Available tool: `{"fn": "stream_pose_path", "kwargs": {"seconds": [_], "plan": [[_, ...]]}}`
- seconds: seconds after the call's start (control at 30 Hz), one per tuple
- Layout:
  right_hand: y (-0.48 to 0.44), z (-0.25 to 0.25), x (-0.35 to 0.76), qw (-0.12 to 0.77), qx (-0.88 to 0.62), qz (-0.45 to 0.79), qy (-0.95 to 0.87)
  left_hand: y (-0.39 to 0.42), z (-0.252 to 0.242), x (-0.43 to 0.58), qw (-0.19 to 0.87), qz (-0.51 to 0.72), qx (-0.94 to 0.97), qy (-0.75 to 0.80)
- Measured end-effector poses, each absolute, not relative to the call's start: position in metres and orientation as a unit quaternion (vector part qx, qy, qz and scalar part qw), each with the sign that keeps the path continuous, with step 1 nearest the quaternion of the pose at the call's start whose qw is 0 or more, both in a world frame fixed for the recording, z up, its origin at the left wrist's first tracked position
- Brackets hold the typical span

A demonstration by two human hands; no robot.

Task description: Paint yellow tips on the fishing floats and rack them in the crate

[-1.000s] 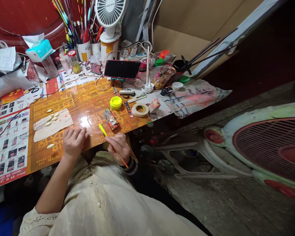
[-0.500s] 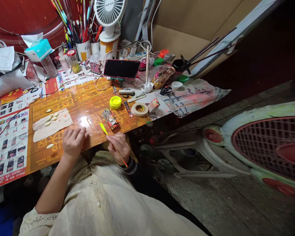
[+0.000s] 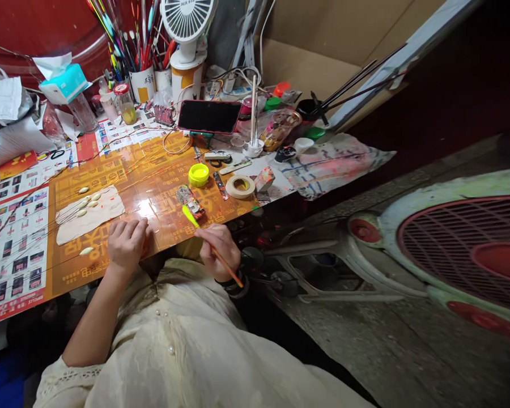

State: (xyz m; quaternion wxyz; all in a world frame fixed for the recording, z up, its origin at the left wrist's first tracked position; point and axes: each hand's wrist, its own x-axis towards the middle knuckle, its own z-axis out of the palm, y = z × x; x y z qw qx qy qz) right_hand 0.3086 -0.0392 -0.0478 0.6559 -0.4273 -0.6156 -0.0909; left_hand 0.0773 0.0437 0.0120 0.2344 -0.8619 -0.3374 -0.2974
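Note:
My right hand (image 3: 219, 252) is closed round the orange-brown handle of a paintbrush (image 3: 215, 249). The brush's bright yellow end (image 3: 190, 216) points up and left, in front of a paint-spattered block (image 3: 190, 199); whether they touch I cannot tell. My left hand (image 3: 127, 241) rests at the table's near edge with its fingers curled. What those fingers hold, if anything, is hidden. Left of it lies a pale cloth (image 3: 106, 207) bearing several small cream oval pieces (image 3: 94, 196) with thin dark stems. Another oval piece (image 3: 86, 251) lies below the cloth. Behind the block stands an open jar of yellow paint (image 3: 198, 174).
A tape roll (image 3: 240, 186) and a phone (image 3: 209, 117) on a stand are beyond my right hand. Brushes in cups (image 3: 143, 85), a small fan (image 3: 188, 22) and a tissue pack (image 3: 65, 84) line the back. A large fan (image 3: 471, 249) stands at right.
My right hand has moved a little to the right with the paintbrush, its yellow end now in front of the spattered block. My left hand has stayed in place.

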Motion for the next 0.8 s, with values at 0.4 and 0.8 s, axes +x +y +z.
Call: {"fn": "stream_pose_path", "kwargs": {"seconds": [0.4,0.8], "plan": [[0.055,0.032,0.399,0.568,-0.579,0.020,-0.584,0.046,0.015,0.076,0.265,-0.308,-0.860,-0.311],[0.080,0.022,0.394,0.526,-0.598,0.032,-0.604,0.043,0.015,0.076,0.263,-0.310,-0.858,-0.313]]}}
